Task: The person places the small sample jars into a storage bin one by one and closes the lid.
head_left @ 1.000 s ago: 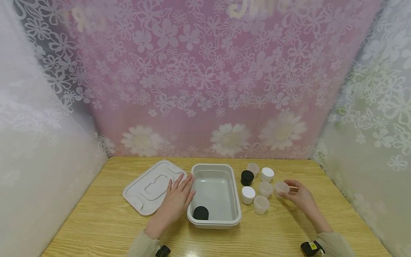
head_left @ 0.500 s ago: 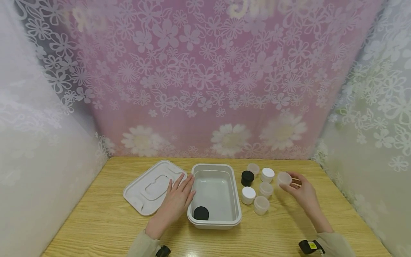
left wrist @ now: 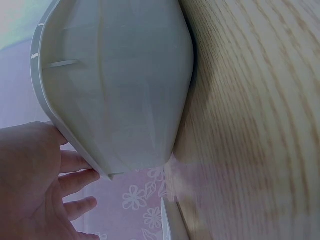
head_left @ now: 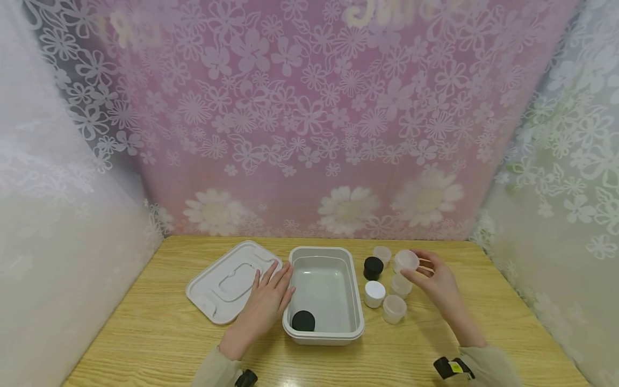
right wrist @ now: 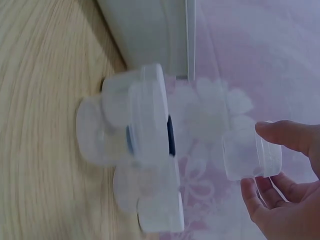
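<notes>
My right hand point(head_left: 439, 280) pinches a small clear plastic jar point(right wrist: 242, 154) by its ridged lid, between thumb and fingers. In the right wrist view this jar hangs well above the wooden table. From the head it covers the place of a white-lidded jar. My left hand point(head_left: 267, 302) lies with fingers spread, touching the left rim of a grey plastic tub point(head_left: 358, 301). Inside the tub's near left corner sits a black-lidded jar point(head_left: 303, 321). Right of the tub stand a black jar point(head_left: 373, 267), a white-lidded jar point(head_left: 374, 294) and a clear jar point(head_left: 394, 308).
A pale tub lid point(head_left: 208, 295) lies flat on the wooden table point(head_left: 159, 333), left of the tub and partly under the left hand in view. Another clear jar point(head_left: 382, 253) stands at the back of the group. A patterned pink curtain point(head_left: 309, 134) hangs behind the table.
My right hand has lifted the clear jar from the right side of the group and carried it left, over the other jars. The left hand and tub have stayed put.
</notes>
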The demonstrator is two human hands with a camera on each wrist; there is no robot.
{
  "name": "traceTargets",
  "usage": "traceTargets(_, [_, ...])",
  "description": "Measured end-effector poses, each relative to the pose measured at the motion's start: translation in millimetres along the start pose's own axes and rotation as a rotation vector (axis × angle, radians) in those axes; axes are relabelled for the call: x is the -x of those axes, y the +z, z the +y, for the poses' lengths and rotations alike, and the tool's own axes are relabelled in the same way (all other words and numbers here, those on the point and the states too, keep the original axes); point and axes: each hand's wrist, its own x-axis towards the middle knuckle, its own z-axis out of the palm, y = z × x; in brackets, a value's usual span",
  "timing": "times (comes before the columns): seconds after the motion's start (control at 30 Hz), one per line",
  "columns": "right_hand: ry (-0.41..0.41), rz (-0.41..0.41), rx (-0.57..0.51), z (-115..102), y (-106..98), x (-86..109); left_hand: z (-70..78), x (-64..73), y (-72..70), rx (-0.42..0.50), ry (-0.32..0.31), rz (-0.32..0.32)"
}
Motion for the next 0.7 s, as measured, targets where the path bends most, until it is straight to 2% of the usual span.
traceTargets(0.4, [-0.054,-0.083,-0.079,-29,44,-4.4,0.6,-0.2,-0.7,-0.006,-0.003,-0.014])
traceTargets(0.7, [-0.081,-0.108,-0.088,-37,61,-5.9,-1.2,-0.2,0.1,-0.017,0.010,-0.004])
